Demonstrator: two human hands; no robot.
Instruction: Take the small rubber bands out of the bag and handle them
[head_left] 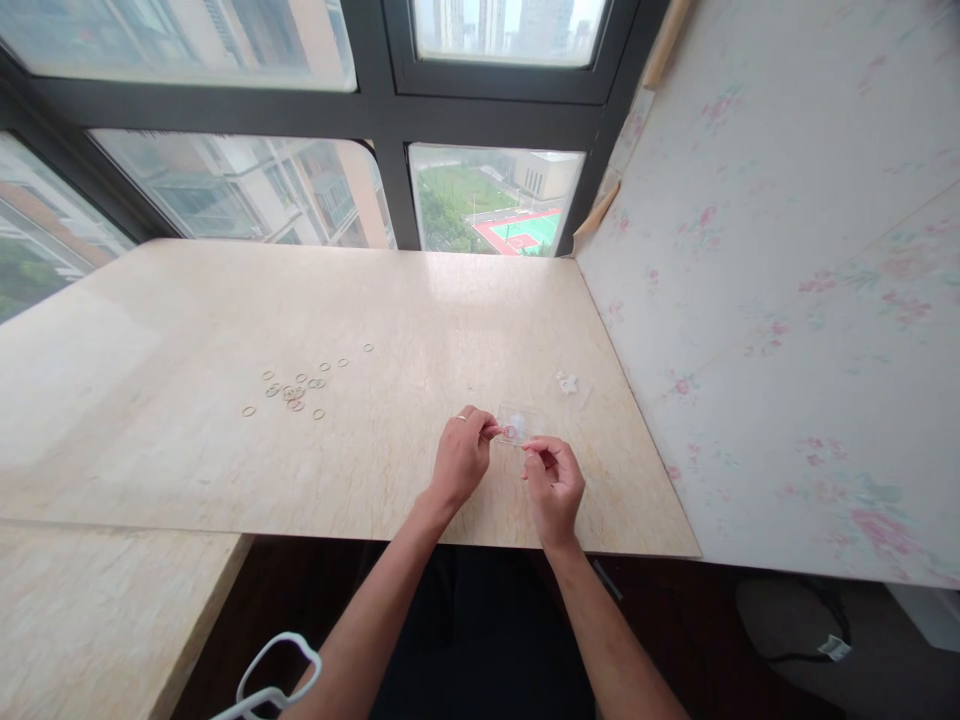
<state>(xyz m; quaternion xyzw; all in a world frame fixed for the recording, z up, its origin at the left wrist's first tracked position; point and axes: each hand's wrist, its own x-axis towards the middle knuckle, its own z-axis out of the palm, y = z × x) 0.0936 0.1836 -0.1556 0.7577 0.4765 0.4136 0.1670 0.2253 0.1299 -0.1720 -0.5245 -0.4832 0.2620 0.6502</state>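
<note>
A small clear plastic piece (517, 418), flat and squarish like a bag or a shallow case, is between my hands over the table. Something small, pinkish and round (512, 432) shows at its left side. My left hand (463, 455) pinches at the left edge of the plastic, with a ring on one finger. My right hand (555, 485) is closed, thumb against fingers, at the plastic's lower right corner; what it grips is too small to make out. Beyond my right hand lies a small white cluster of pieces (568, 384).
Several thin gold-coloured rings (298, 392) lie scattered on the pale marble-patterned table (360, 460), left of my hands. Dark-framed windows (390, 190) border the far side. A floral-papered wall (772, 300) stands to the right. A white looped object (279, 665) is by my left forearm.
</note>
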